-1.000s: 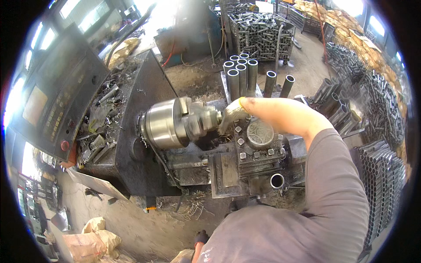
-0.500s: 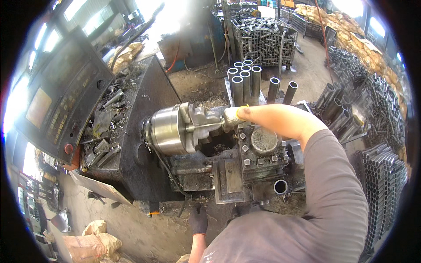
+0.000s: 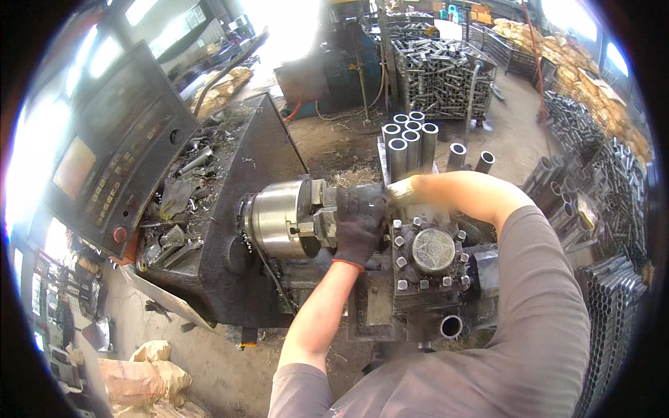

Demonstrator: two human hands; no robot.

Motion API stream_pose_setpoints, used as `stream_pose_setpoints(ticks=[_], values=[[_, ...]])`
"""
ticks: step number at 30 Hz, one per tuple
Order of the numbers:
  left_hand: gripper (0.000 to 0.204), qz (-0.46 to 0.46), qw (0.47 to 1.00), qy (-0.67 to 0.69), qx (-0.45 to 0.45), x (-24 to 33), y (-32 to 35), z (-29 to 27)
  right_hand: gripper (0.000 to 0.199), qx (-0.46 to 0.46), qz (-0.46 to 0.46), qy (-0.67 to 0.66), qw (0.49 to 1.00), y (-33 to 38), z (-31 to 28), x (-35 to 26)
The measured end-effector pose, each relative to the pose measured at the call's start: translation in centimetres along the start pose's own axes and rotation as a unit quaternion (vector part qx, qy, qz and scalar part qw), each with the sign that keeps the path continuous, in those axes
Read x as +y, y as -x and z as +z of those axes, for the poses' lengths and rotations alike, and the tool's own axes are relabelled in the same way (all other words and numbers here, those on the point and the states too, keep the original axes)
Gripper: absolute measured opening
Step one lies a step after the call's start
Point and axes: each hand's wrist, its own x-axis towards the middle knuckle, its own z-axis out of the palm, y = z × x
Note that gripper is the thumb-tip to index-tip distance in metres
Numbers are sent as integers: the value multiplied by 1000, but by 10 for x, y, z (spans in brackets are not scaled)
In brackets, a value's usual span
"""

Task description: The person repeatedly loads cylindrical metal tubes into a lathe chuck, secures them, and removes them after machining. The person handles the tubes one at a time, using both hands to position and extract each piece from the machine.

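My left hand (image 3: pixel 357 237), in a dark glove with a red-orange cuff, is right beside the jaws of the lathe chuck (image 3: pixel 277 217). Its fingers look closed round a dark piece at the jaws, whose kind I cannot make out. My right hand (image 3: pixel 401 194), in a pale glove, reaches in from the right at the far end of that same piece. Motion blurs it, and its fingers cannot be read. Close by its wrist, on the near side, sits the square tool post (image 3: pixel 433 252) with a round cap and several bolts.
Several steel tubes (image 3: pixel 412 146) stand upright behind the lathe. At left is a control panel (image 3: pixel 104 181) beside the chip-strewn headstock (image 3: pixel 209 188). A wire basket of metal parts (image 3: pixel 446 83) stands at the back. Stacked tubes (image 3: pixel 610 313) line the right side; sacks (image 3: pixel 143 380) lie lower left.
My left hand has risen from low beside my body to the chuck jaws. My right hand has shifted slightly right, away from the chuck. The whole view has shifted a little.
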Motion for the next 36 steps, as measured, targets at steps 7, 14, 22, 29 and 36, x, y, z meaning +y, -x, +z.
stream_pose_setpoints(ticks=[7, 14, 22, 29, 36], values=[[54, -27, 999, -14, 9, -4, 0, -2, 27, 18, 93, -137, 986, -6, -8, -34], [52, -17, 997, 69, 43, -5, -8, -7, 38, -96, 185, -303, 930, 19, -24, -46], [57, -20, 1000, -12, -6, -9, -4, 3, 28, -63, 173, -132, 974, 89, 1, -31], [64, -33, 987, 98, -126, -25, 22, -8, 25, 128, 390, 96, 907, 153, 68, -53], [105, -87, 964, -224, -114, -113, 62, -88, 39, 434, 393, -15, 811, 257, 73, -241]])
